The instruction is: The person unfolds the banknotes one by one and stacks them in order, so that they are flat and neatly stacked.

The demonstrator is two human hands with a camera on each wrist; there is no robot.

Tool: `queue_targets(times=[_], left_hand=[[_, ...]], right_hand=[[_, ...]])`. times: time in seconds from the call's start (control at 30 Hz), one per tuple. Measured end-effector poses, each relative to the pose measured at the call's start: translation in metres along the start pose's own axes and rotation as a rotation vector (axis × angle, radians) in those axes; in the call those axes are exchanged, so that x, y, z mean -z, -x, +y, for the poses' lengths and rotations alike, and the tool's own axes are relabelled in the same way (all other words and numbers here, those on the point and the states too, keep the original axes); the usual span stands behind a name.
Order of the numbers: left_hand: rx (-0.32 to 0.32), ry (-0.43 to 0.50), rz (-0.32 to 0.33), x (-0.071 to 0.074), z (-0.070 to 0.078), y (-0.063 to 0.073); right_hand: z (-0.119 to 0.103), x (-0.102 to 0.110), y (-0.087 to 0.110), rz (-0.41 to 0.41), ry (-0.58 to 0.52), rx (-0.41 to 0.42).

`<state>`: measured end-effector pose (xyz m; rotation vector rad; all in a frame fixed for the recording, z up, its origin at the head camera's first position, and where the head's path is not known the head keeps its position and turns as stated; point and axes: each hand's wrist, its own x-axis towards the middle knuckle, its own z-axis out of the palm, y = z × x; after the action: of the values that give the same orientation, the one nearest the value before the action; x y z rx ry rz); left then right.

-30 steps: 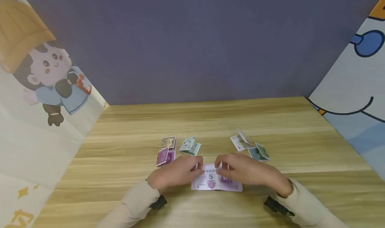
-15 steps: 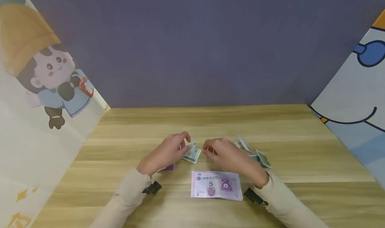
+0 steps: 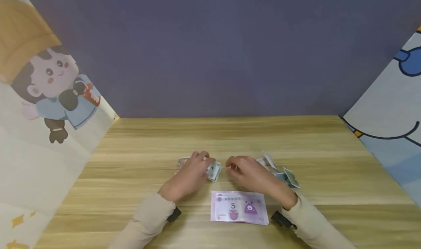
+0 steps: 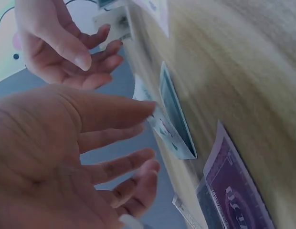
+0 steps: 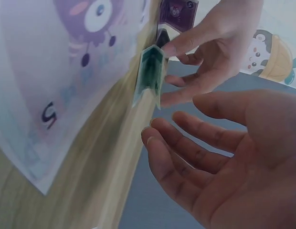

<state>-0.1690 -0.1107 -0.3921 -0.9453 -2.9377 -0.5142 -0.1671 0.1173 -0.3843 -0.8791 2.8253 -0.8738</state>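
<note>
A folded green play banknote (image 3: 214, 171) stands half open on the wooden table, left of centre. Right beside it is my left hand (image 3: 189, 174), fingers loosely extended; in the left wrist view the thumb tip (image 4: 150, 108) reaches the note's raised flap (image 4: 169, 131). On the note's other side, my right hand (image 3: 251, 174) hovers with bent, relaxed fingers and holds nothing; its palm shows in the right wrist view. Nearer to me lie flat purple banknotes (image 3: 240, 207) marked 5, loosely stacked, below and between the hands.
Partly hidden behind the left hand are a brownish note (image 3: 182, 163) and a folded purple note (image 4: 236, 186). Right of the right hand stand a folded pale note (image 3: 269, 161) and a folded dark green note (image 3: 291, 179). A grey-blue panel (image 3: 210, 59) rises behind the table.
Both hands have left the flat purple notes and moved forward to the folded green note. In the last half second the left hand has shifted slightly right, over the note's left part.
</note>
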Motion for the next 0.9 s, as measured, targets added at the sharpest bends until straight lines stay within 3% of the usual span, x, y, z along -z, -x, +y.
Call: queue_targets(times=[0.27, 0.63, 0.77, 0.9], left_hand=[[-0.041, -0.11, -0.044, -0.007, 0.004, 0.003], [0.014, -0.109, -0.106, -0.009, 0.002, 0.002], [-0.018, -0.105, -0.066, -0.01, 0.004, 0.001], [-0.042, -0.033, -0.007, -0.008, 0.005, 0.001]], right_hand=[[0.012, -0.005, 0.0, -0.044, -0.036, 0.0], [0.017, -0.012, -0.003, -0.087, -0.083, 0.001], [0.019, -0.012, -0.003, -0.082, -0.114, 0.005], [0.018, -0.012, -0.005, -0.058, -0.16, 0.006]])
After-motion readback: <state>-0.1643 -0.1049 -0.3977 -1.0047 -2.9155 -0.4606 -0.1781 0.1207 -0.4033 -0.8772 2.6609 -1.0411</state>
